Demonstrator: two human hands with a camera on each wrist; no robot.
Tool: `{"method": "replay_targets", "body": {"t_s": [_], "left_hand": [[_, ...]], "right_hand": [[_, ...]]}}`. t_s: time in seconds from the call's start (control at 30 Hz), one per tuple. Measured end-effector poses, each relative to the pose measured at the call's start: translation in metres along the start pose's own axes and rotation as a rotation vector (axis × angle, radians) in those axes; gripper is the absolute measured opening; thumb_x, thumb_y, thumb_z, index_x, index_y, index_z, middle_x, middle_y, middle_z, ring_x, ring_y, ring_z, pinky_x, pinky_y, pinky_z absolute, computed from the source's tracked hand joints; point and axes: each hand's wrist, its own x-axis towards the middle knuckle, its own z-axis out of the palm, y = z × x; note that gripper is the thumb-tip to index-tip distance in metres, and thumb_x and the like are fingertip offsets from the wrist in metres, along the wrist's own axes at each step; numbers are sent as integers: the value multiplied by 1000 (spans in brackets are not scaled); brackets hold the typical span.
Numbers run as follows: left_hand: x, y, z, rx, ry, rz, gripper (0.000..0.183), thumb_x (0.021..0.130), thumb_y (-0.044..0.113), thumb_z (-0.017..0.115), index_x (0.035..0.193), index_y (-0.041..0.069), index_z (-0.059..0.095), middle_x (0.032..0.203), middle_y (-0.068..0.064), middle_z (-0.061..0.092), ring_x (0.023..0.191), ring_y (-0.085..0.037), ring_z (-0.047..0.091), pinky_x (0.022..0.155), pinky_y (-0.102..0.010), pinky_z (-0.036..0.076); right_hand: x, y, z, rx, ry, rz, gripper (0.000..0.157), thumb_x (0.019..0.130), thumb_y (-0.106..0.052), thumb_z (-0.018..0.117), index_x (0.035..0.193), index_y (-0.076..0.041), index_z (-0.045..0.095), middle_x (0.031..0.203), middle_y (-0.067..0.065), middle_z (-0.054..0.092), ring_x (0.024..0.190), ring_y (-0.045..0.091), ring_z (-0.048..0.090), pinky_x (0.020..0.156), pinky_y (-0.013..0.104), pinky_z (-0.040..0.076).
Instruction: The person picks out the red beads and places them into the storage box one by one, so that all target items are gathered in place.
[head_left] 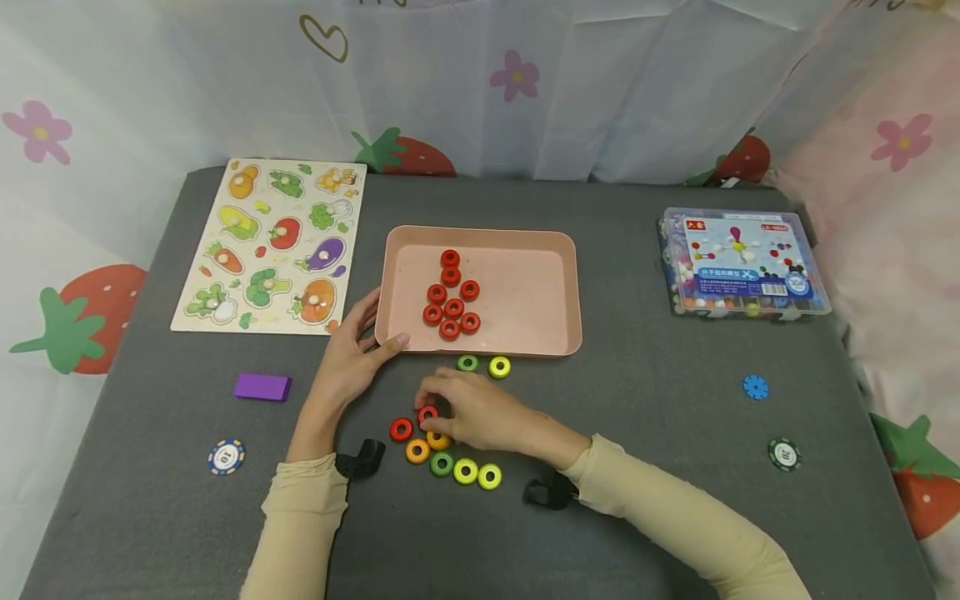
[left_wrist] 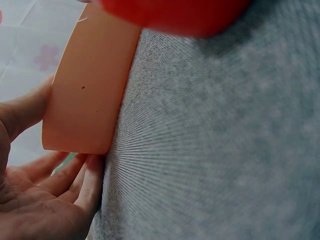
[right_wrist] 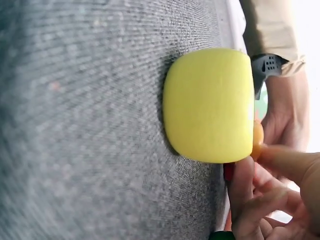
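Observation:
My left hand (head_left: 351, 358) grips the near left corner of a pink tray (head_left: 525, 292), its thumb on the front rim and its fingers along the left side. Several red rings (head_left: 450, 279) lie inside, left of the middle. In front of the tray, my right hand (head_left: 480, 410) pinches a red ring (head_left: 427, 414) between thumb and finger. Partly under that hand is an orange ring (head_left: 438, 440). Another red ring (head_left: 401, 430), a second orange ring (head_left: 417, 452), a green ring (head_left: 442, 464) and two yellow rings (head_left: 466, 472) curve around it. A yellow ring (right_wrist: 210, 105) fills the right wrist view's middle.
Beyond the right hand lie a green ring (head_left: 467, 362) and a yellow ring (head_left: 499, 367). A vegetable puzzle board (head_left: 273, 250), purple block (head_left: 262, 387) and blue-and-white chip (head_left: 227, 457) are leftward; a clear plastic case (head_left: 746, 262), blue disc (head_left: 755, 387) and green chip (head_left: 784, 454) are rightward.

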Motion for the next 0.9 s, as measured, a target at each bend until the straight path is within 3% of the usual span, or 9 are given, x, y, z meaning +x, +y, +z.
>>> {"method": "replay_targets", "body": {"t_s": [0.27, 0.43, 0.57, 0.73, 0.9], "left_hand": [[0, 1, 0, 7, 5, 2, 80, 92, 23, 75, 158, 16, 31, 158, -14, 36, 146, -29, 35, 115, -49, 39], [1, 1, 0, 19, 1, -2, 80, 92, 25, 75, 158, 17, 30, 158, -13, 36, 146, -29, 34, 116, -49, 38], [1, 0, 0, 22, 3, -2, 80, 91, 26, 75, 158, 17, 31, 158, -13, 36, 147, -28, 34, 116, -49, 37], [1, 0, 0, 17, 1, -8, 80, 91, 24, 75, 158, 17, 31, 159, -12, 35, 147, -28, 34, 117, -47, 37], [1, 0, 0, 17, 1, -18, 81, 92, 24, 75, 158, 17, 30, 159, -12, 35, 147, -28, 33, 117, -46, 36]], "right_hand": [[1, -2, -4, 80, 103, -36, 14, 91, -23, 74, 103, -19, 67, 95, -9, 62, 72, 5, 55, 63, 19, 49], [3, 4, -20, 166, 293, -78, 17, 90, -18, 75, 105, -16, 69, 91, -7, 63, 63, 5, 55, 56, 21, 49], [8, 18, -37, 194, 447, -91, 16, 90, -15, 76, 105, -11, 70, 91, -2, 63, 67, 10, 58, 60, 23, 51], [16, 43, -55, 168, 577, 66, 17, 91, -13, 74, 106, -8, 69, 94, 3, 65, 68, 14, 61, 59, 25, 51], [23, 59, -63, 123, 588, 210, 19, 92, -14, 73, 110, -6, 70, 102, 7, 68, 77, 18, 67, 67, 31, 54]]}}
